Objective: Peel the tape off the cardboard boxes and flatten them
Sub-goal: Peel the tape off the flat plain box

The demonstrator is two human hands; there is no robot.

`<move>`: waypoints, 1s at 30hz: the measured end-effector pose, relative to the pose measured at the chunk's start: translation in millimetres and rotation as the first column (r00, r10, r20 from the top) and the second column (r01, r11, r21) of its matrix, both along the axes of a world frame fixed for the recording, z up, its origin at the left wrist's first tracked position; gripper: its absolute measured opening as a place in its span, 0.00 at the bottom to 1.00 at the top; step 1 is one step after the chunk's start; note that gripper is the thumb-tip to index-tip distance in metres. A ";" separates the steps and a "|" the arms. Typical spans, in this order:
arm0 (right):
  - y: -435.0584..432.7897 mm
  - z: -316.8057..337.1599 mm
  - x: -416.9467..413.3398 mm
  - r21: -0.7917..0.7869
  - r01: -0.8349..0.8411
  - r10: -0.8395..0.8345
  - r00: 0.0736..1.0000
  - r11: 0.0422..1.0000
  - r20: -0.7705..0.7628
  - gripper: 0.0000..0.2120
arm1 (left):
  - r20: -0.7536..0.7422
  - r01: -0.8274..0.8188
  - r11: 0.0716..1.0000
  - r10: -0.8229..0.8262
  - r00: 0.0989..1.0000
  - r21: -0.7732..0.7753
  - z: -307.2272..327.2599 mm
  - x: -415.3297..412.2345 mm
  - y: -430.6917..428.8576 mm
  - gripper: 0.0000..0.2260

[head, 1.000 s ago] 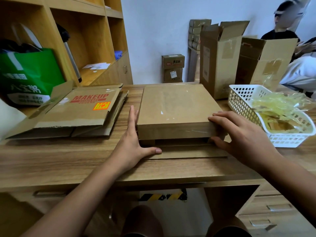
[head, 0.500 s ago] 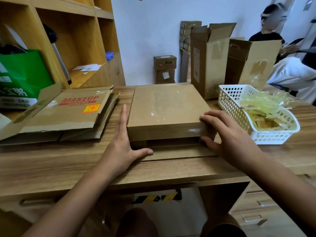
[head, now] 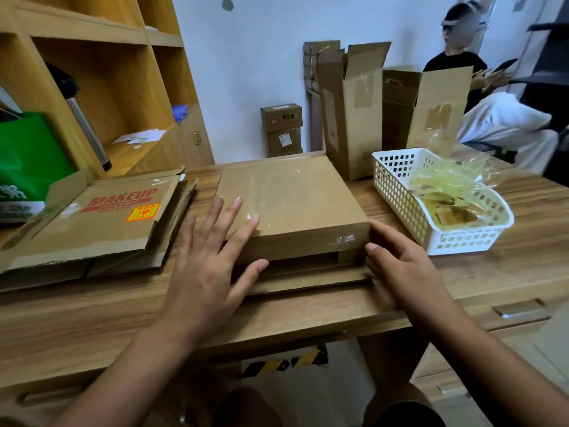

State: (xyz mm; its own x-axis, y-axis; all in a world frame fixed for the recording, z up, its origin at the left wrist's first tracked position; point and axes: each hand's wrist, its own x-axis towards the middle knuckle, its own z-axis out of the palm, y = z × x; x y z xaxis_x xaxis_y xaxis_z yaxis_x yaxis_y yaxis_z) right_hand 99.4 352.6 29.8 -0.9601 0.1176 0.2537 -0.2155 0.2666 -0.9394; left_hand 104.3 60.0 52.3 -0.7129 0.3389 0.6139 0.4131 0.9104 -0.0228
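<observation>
The cardboard box [head: 292, 195] lies on flattened cardboard [head: 308, 282] in the middle of the tabletop [head: 92, 318]. The left hand [head: 209, 257] spreads straight fingers over its near left corner; the right hand [head: 403, 266] rests relaxed fingers against its near right corner

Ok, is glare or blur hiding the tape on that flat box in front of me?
Head view: only small white glints on the flat box top, tape there reads as a faint sheen; left hand slightly soft at the fingertips, right hand sharp; shelf lines lean, wide-lens distortion.
</observation>
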 end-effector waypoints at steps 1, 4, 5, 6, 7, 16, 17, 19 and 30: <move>-1.3 -1.3 0.4 -0.017 0.005 -0.005 1.000 1.000 -0.001 0.20 | 0.004 0.021 1.000 -0.021 1.000 0.002 4.8 0.9 5.8 0.28; -7.5 -1.9 6.0 -0.102 -0.063 0.062 0.998 0.993 -0.016 0.19 | 0.045 0.081 0.997 -0.081 0.996 -0.006 17.3 1.3 25.4 0.26; -9.2 -2.3 8.3 -0.106 -0.092 0.091 0.996 0.990 -0.020 0.19 | 0.072 0.099 0.995 -0.099 0.992 -0.001 20.4 -0.2 31.2 0.26; -10.4 -2.6 10.4 -0.091 -0.112 0.110 0.994 0.990 -0.024 0.20 | 0.106 0.115 0.993 -0.115 0.988 0.008 23.5 -2.0 36.2 0.25; -11.3 -2.7 12.8 -0.066 -0.124 0.123 0.992 0.990 -0.032 0.21 | 0.142 0.127 0.992 -0.129 0.981 0.020 25.9 -4.2 40.4 0.25; -9.2 -5.5 22.6 0.074 -0.227 0.233 0.969 0.971 -0.085 0.21 | 0.209 0.226 0.950 -0.271 0.940 0.214 20.3 -25.3 32.9 0.18; -9.3 -5.6 22.2 0.057 -0.225 0.229 0.970 0.973 -0.084 0.21 | 0.206 0.235 0.943 -0.285 0.936 0.235 19.5 -26.8 31.5 0.17; -11.9 -5.3 20.1 -0.010 -0.218 0.216 0.972 0.976 -0.088 0.20 | 0.193 0.250 0.933 -0.304 0.933 0.259 18.5 -28.2 30.2 0.17; -27.3 -2.4 13.2 -0.114 -0.172 0.150 0.971 0.978 -0.184 0.16 | 0.073 0.276 0.923 -0.305 0.949 0.268 8.1 -32.9 30.0 0.17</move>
